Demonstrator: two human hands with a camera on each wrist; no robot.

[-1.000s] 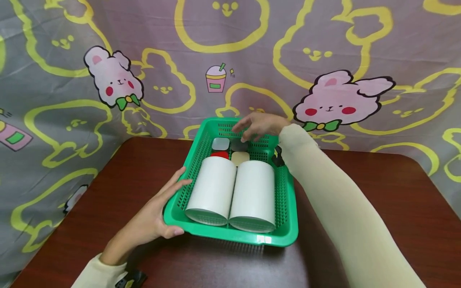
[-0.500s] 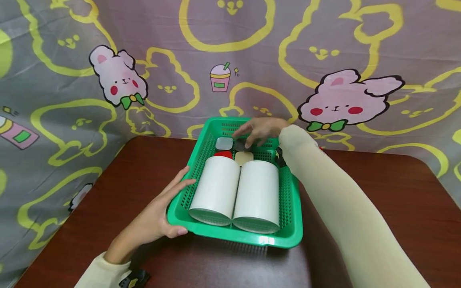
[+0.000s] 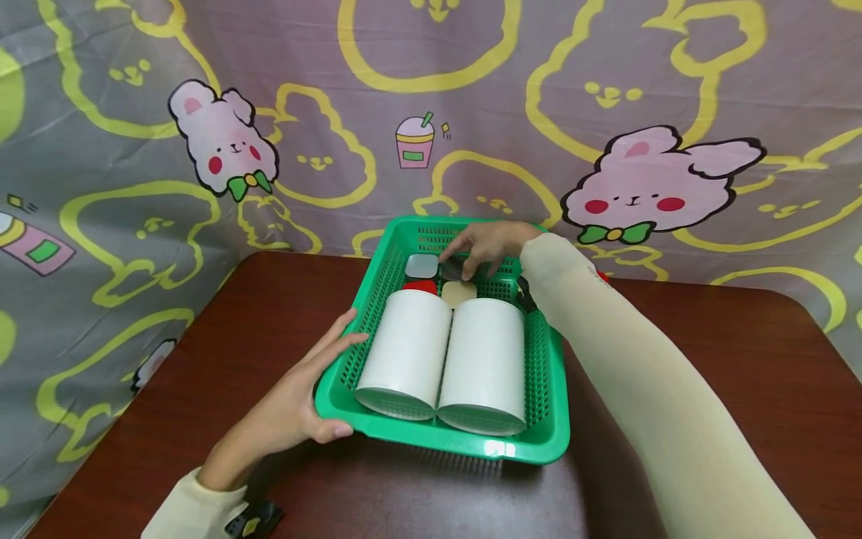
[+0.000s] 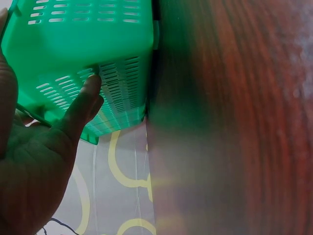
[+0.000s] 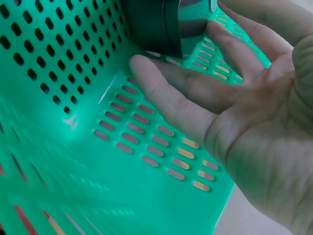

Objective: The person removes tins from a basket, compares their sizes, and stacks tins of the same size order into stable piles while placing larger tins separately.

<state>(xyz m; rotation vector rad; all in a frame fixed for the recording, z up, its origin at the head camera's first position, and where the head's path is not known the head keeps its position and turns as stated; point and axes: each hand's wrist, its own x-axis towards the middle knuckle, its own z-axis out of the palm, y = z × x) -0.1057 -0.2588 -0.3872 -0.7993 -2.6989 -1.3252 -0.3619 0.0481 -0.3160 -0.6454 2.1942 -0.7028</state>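
Observation:
A green plastic basket [image 3: 545, 443] stands on the table. My left hand [image 3: 286, 410] grips its near left corner, thumb at the front rim and fingers along the left side; in the left wrist view a fingertip presses the slotted wall. Inside, my right hand [image 3: 490, 245] pinches a dark square-topped container [image 3: 453, 268] at the back, index finger at its left edge and thumb at its near right. The right wrist view shows this container [image 5: 156, 24] above the lower fingers, which are spread. Part of it is hidden by the hand.
Two white cylinders [image 3: 407, 355] lie side by side in the basket's front half. Behind them are a grey-topped container [image 3: 422, 266], a red-topped one [image 3: 420, 286] and a beige-topped one [image 3: 459, 293]. A patterned cloth [image 3: 303, 60] hangs behind the brown table [image 3: 222, 322].
My right hand has come down from above the dark container onto its edges. The left hand keeps its hold on the basket corner. The head view has shifted slightly.

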